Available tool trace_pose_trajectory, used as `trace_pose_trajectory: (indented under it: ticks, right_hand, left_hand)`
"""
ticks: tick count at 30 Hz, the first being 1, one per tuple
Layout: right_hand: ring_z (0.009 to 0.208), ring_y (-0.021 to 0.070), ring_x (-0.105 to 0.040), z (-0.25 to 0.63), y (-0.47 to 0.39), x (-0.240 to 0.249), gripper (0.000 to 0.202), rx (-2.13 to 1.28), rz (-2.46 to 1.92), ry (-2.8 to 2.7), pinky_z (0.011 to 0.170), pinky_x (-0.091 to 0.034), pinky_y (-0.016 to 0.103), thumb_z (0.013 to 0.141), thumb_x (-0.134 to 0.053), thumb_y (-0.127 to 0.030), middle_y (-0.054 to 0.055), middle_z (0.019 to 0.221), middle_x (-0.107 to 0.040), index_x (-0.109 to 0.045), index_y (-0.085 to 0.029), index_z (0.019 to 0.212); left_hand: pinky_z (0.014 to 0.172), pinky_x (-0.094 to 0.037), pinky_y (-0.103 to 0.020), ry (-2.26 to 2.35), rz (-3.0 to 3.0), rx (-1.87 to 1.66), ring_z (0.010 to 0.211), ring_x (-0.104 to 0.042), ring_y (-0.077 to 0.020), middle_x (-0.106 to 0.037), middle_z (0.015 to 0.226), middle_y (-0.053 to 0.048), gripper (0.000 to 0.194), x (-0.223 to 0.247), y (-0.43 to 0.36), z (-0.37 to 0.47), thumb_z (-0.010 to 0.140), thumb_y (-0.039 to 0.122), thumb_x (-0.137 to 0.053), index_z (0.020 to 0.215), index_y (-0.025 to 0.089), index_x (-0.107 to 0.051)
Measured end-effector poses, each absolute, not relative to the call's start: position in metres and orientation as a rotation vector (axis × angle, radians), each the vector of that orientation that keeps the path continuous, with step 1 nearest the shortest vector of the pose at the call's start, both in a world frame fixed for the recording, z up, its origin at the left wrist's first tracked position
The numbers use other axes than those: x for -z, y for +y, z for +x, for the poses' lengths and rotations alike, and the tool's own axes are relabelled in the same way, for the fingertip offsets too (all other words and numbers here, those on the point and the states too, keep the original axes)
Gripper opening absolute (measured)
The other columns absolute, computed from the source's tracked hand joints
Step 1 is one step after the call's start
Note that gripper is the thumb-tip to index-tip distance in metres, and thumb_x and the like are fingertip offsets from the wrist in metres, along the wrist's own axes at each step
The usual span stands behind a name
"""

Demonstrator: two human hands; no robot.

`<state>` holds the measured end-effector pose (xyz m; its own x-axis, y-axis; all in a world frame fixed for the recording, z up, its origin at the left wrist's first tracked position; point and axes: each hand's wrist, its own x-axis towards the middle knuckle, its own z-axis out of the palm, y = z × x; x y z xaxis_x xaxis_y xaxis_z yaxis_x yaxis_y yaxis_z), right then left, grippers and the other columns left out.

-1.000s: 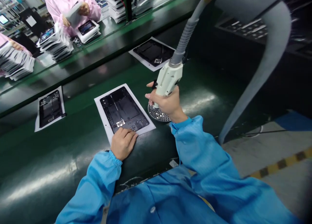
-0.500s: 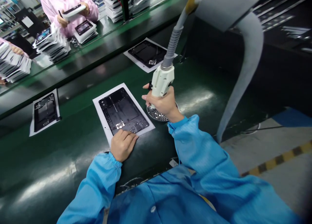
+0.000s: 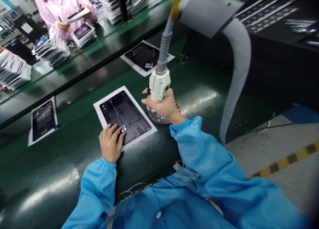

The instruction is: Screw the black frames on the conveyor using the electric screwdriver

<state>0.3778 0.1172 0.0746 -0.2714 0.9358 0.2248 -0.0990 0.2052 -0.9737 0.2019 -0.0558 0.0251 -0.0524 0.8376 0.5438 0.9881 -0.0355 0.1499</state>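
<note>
My right hand is wrapped around a white handheld tool fed by a grey corrugated hose. Below that hand shows a round perforated metal disc; where it joins the tool is partly hidden. A black tablet housing lies on a white sheet to the left of the tool. Over the housing's lower left edge rests my left hand, fingers slightly bent and apart. Its fingertips are beside a small silver part on the housing.
More housings lie on white sheets on the green belt: one at the left, one farther back. Across a rail, a person in pink holds a panel beside several sheet stacks. A thick grey pipe curves down at right.
My left hand has moved from the housing's bottom edge to its left side, and its fingers have spread. The right hand keeps its hold on the tool. The view has shifted slightly.
</note>
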Motion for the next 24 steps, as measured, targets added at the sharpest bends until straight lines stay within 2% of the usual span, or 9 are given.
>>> trace_pose_trajectory:
  ticks: [3, 7, 10, 14, 17, 20, 24]
  right_hand:
    - [0.044, 0.0124, -0.053, 0.378, 0.117, -0.074, 0.02, -1.274, -0.855, -1.476, 0.05, -0.047, 0.032, 0.061, -0.071, -0.024, -0.006, 0.051, -0.054, -0.061, -0.019, 0.078]
    - [0.045, 0.0122, -0.053, 0.378, 0.117, -0.073, 0.021, -1.254, -0.844, -1.498, 0.05, -0.046, 0.031, 0.062, -0.071, -0.024, -0.006, 0.05, -0.053, -0.061, -0.018, 0.08]
    - [0.043, 0.0117, -0.052, 0.377, 0.118, -0.072, 0.023, -1.241, -0.832, -1.486, 0.047, -0.045, 0.03, 0.061, -0.073, -0.022, -0.006, 0.05, -0.053, -0.063, -0.017, 0.081]
    - [0.04, 0.0126, -0.052, 0.378, 0.118, -0.071, 0.024, -1.218, -0.797, -1.432, 0.044, -0.046, 0.031, 0.06, -0.076, -0.02, -0.006, 0.049, -0.054, -0.063, -0.018, 0.08]
    - [0.042, 0.0141, -0.054, 0.381, 0.119, -0.071, 0.024, -1.2, -0.77, -1.428, 0.047, -0.05, 0.034, 0.061, -0.076, -0.019, -0.005, 0.051, -0.056, -0.064, -0.02, 0.081]
    - [0.048, 0.0158, -0.057, 0.382, 0.119, -0.071, 0.024, -1.182, -0.761, -1.451, 0.052, -0.053, 0.037, 0.061, -0.076, -0.017, -0.004, 0.053, -0.056, -0.065, -0.021, 0.082]
    - [0.06, 0.0188, -0.061, 0.383, 0.117, -0.073, 0.023, -1.157, -0.743, -1.476, 0.059, -0.056, 0.039, 0.059, -0.078, -0.015, -0.003, 0.056, -0.057, -0.064, -0.021, 0.078]
  left_hand:
    - [0.098, -0.045, -0.051, -2.113, -1.886, 0.712, 0.121, -0.054, -0.0319, -0.067, 0.118, -0.012, 0.023, -0.02, -0.056, 0.195, 0.089, 0.034, -0.06, 0.102, 0.017, -0.07]
    - [0.101, -0.044, -0.052, -2.237, -1.921, 0.751, 0.126, -0.051, -0.0311, -0.066, 0.12, -0.012, 0.023, -0.017, -0.053, 0.192, 0.09, 0.034, -0.057, 0.099, 0.018, -0.071]
    - [0.102, -0.042, -0.055, -2.231, -1.96, 0.758, 0.125, -0.052, -0.0309, -0.067, 0.118, -0.011, 0.019, -0.017, -0.048, 0.189, 0.089, 0.031, -0.059, 0.097, 0.02, -0.072]
    - [0.104, -0.033, -0.065, -2.096, -1.986, 0.713, 0.117, -0.059, -0.0317, -0.071, 0.109, -0.009, 0.015, -0.023, -0.044, 0.191, 0.09, 0.025, -0.058, 0.095, 0.021, -0.071]
    - [0.109, -0.029, -0.061, -1.911, -2.014, 0.749, 0.11, -0.064, -0.0272, -0.074, 0.101, -0.008, 0.014, -0.029, -0.048, 0.202, 0.091, 0.022, -0.057, 0.096, 0.021, -0.07]
    - [0.11, -0.031, -0.055, -1.811, -2.121, 0.749, 0.104, -0.067, -0.0233, -0.074, 0.097, -0.006, 0.013, -0.032, -0.055, 0.216, 0.09, 0.019, -0.058, 0.097, 0.021, -0.07]
    - [0.107, -0.034, -0.052, -1.795, -2.265, 0.668, 0.105, -0.067, -0.0234, -0.074, 0.098, -0.006, 0.012, -0.03, -0.064, 0.227, 0.089, 0.018, -0.06, 0.097, 0.02, -0.069]
